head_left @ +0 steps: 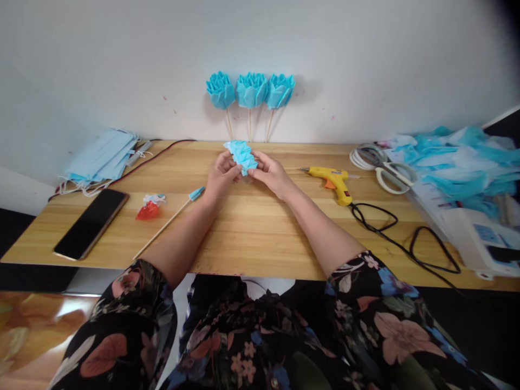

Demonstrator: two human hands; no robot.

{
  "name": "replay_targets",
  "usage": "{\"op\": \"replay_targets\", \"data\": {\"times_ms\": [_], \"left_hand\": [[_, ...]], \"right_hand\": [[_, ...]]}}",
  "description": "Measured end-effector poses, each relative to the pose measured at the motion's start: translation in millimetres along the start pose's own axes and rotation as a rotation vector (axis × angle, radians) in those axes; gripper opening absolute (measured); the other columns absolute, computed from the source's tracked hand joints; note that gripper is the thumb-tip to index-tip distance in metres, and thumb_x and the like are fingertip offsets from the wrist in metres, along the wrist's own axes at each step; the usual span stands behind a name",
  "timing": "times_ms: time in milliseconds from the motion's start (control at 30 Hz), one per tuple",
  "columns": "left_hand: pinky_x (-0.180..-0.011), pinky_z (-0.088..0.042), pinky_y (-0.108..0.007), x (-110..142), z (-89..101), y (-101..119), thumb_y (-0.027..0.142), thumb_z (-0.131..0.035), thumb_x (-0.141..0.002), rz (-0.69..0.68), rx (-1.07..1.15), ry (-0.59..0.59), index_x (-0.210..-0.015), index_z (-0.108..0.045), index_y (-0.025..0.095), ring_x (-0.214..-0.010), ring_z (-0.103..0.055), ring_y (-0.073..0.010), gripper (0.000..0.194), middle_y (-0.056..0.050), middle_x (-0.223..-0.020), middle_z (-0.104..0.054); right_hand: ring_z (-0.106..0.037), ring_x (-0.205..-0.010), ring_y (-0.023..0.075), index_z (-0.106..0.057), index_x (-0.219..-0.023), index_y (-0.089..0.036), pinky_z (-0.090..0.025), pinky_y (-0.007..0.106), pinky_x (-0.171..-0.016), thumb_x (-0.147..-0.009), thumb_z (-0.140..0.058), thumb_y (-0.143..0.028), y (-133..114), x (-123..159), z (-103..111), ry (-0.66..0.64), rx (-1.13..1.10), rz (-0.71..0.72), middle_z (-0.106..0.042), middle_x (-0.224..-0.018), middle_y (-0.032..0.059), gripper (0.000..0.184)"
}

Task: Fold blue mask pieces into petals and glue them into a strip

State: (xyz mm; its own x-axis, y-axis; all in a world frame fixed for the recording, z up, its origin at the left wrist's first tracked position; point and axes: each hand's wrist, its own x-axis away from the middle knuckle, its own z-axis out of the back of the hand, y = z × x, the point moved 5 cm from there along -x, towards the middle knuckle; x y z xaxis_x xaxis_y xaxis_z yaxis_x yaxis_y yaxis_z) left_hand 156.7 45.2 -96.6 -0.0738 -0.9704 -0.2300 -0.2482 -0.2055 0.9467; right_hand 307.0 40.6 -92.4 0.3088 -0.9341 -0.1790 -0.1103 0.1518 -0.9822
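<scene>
Pleated blue fabric strip [242,155] held over the wooden tabletop [252,233], below three blue fabric flowers [252,91] against the wall. Long axis slants from far left to near right, one end toward each hand. Left hand [221,172] and right hand [271,173] both pinch it, thumbs on the near side. Blue-tipped stick [168,223] beside left forearm, tip pointing away and rightward.

1 black phone [91,224] lies on the wooden table [255,233] near 1 crumpled red scrap [148,211].
</scene>
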Motion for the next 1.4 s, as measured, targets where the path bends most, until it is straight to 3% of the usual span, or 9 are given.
{"op": "replay_targets", "data": {"times_ms": [233,433,567,867,1033,1400], "left_hand": [[-0.055,-0.043,-0.024,3,-3.7,-6,0.044,-0.079,-0.082,0.045,0.075,-0.049,-0.119,-0.062,0.024,-0.058,-0.06,-0.0114,0.045,0.002,-0.073,-0.063],[-0.053,-0.04,-0.022,1,-5.3,-8,0.029,-0.087,-0.07,0.041,0.041,-0.062,-0.121,-0.06,0.023,-0.055,-0.057,-0.0089,0.057,0.005,-0.07,-0.063],[-0.054,-0.043,-0.022,1,-7.0,-3,0.02,-0.085,-0.069,0.046,0.021,-0.091,-0.118,-0.059,0.021,-0.054,-0.057,-0.0082,0.056,0.005,-0.071,-0.064],[-0.051,-0.04,-0.021,-1,-2.1,-4,0.024,-0.081,-0.07,-0.024,0.028,-0.05,-0.114,-0.057,0.021,-0.051,-0.056,-0.0073,0.05,0.005,-0.074,-0.065],[-0.051,-0.04,-0.022,-2,-0.8,-6,0.022,-0.079,-0.07,-0.019,0.008,-0.053,-0.115,-0.056,0.022,-0.051,-0.055,-0.0078,0.05,0.005,-0.071,-0.062],[-0.051,-0.038,-0.022,1,-10.0,-10,0.024,-0.08,-0.068,0.041,0.077,-0.151,-0.115,-0.056,0.021,-0.051,-0.055,-0.0073,0.053,0.006,-0.071,-0.063]], "right_hand": [[-0.067,-0.103,0.0227,-0.062,-0.127,-0.023,-0.056,0.037,-0.09,-0.074,-0.074,-0.038,-5,-2,7,0.058,0.061,0.053,-0.074,-0.113,0.0047,0.056],[-0.067,-0.095,0.0208,-0.065,-0.119,-0.022,-0.055,0.037,-0.09,-0.074,-0.069,-0.031,-10,-1,5,0.061,0.112,0.076,-0.074,-0.107,0.003,0.046],[-0.067,-0.091,0.02,-0.066,-0.115,-0.021,-0.055,0.037,-0.091,-0.074,-0.068,-0.026,-12,-1,3,0.047,0.122,0.105,-0.074,-0.104,0.0029,0.042],[-0.068,-0.103,0.0217,-0.064,-0.128,-0.022,-0.059,0.034,-0.082,-0.081,-0.065,-0.044,-6,3,5,0.02,-0.071,-0.009,-0.074,-0.121,0.0058,0.051],[-0.068,-0.103,0.021,-0.065,-0.129,-0.023,-0.059,0.033,-0.081,-0.083,-0.068,-0.05,-6,3,9,0.052,-0.072,-0.028,-0.074,-0.117,0.0057,0.053],[-0.069,-0.11,0.0229,-0.067,-0.118,-0.02,-0.057,0.037,-0.096,-0.077,-0.076,-0.043,-8,3,3,-0.013,-0.041,0.019,-0.076,-0.119,0.0063,0.048]]}}
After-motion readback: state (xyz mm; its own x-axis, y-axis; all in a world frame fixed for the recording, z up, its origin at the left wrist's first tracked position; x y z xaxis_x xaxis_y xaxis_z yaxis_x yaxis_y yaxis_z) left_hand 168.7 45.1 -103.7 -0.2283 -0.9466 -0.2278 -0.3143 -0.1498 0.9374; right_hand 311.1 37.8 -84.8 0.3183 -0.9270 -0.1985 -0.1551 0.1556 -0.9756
